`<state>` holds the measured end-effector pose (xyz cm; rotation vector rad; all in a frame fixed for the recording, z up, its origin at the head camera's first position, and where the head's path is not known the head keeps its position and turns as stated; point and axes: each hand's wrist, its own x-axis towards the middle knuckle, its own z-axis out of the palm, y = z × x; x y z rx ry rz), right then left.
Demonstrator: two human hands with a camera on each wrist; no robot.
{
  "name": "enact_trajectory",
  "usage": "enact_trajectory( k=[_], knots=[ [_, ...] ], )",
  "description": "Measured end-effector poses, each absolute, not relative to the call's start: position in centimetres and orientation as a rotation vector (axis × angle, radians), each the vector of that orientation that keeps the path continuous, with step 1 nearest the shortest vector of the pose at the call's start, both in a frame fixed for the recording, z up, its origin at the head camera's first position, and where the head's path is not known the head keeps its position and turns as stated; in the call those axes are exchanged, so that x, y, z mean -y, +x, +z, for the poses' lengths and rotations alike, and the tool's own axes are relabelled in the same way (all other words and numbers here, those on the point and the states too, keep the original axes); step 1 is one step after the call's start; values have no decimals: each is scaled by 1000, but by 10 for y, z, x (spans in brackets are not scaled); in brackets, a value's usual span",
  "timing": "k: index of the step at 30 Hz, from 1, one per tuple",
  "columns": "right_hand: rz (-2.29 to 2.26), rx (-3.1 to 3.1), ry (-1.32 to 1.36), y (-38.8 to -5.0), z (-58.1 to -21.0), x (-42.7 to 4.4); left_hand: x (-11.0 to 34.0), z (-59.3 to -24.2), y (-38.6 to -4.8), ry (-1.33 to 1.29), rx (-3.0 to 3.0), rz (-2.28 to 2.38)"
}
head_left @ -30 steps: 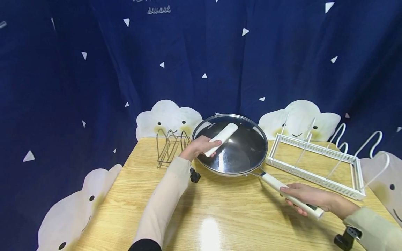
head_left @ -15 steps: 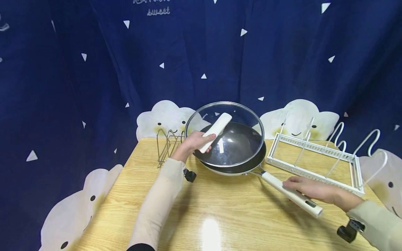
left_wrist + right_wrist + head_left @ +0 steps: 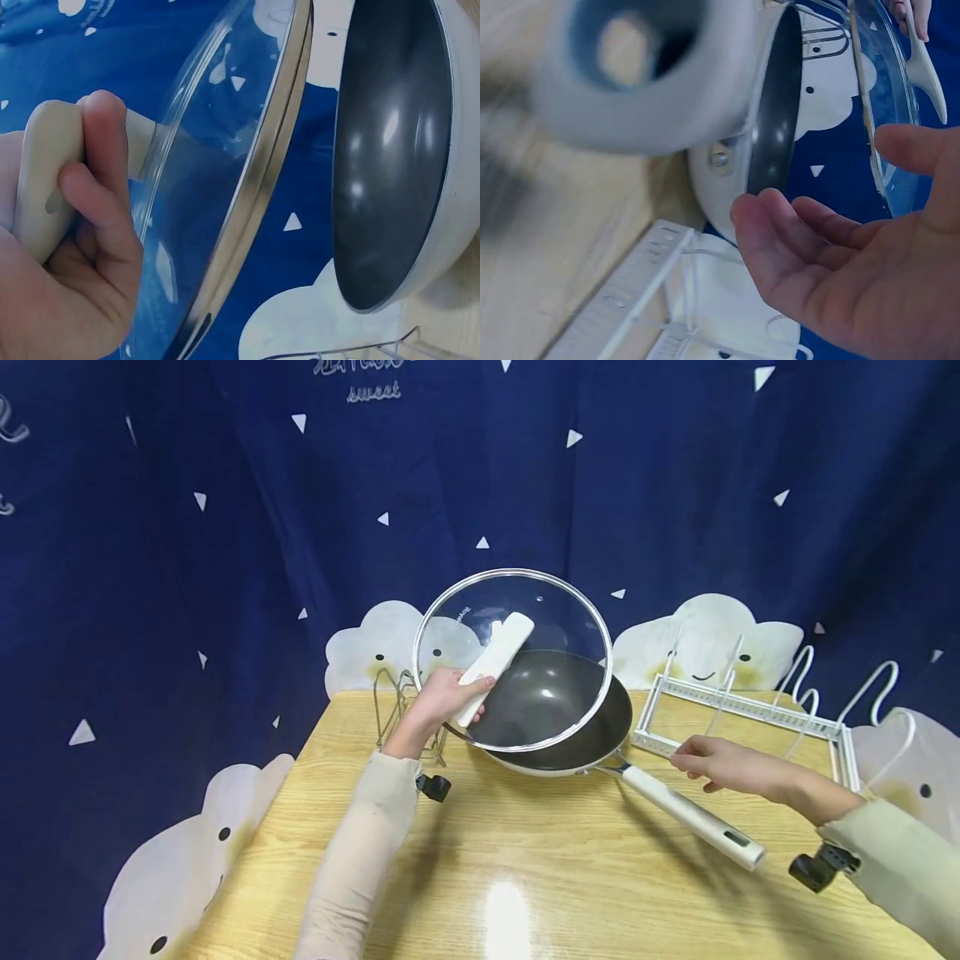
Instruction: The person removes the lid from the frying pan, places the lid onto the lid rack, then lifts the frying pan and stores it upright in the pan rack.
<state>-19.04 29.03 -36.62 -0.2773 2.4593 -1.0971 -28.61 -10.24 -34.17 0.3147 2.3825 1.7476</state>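
A glass lid (image 3: 566, 627) with a metal rim is raised and tilted above the wok (image 3: 611, 722), apart from it. My left hand (image 3: 444, 697) grips the lid's long white handle (image 3: 497, 662), its fingers curled round it in the left wrist view. The wok, dark inside and pale outside, sits on the table with its white handle (image 3: 686, 814) pointing front right. My right hand (image 3: 731, 764) hovers above that handle without touching it, fingers loosely bent and holding nothing. In the right wrist view the wok handle's end (image 3: 649, 131) appears blurred near the camera.
On the wooden table (image 3: 570, 877), a white rack (image 3: 765, 702) with tall curved dividers stands right of the wok. A small wire rack (image 3: 386, 706) stands at the back left, partly behind my left hand and the lid. A blue curtain (image 3: 480, 468) hangs behind.
My left hand has lifted the lid off the wok, moving it up and left and tilting it. My right hand has let go of the wok's handle and risen above it.
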Motion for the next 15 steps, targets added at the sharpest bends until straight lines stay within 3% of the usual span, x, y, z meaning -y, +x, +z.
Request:
enact_trajectory(
  k=[15],
  knots=[
    [-1007,-2644,-407,-205,-337,-251,123,-336,-266,317,-2630,1807]
  ],
)
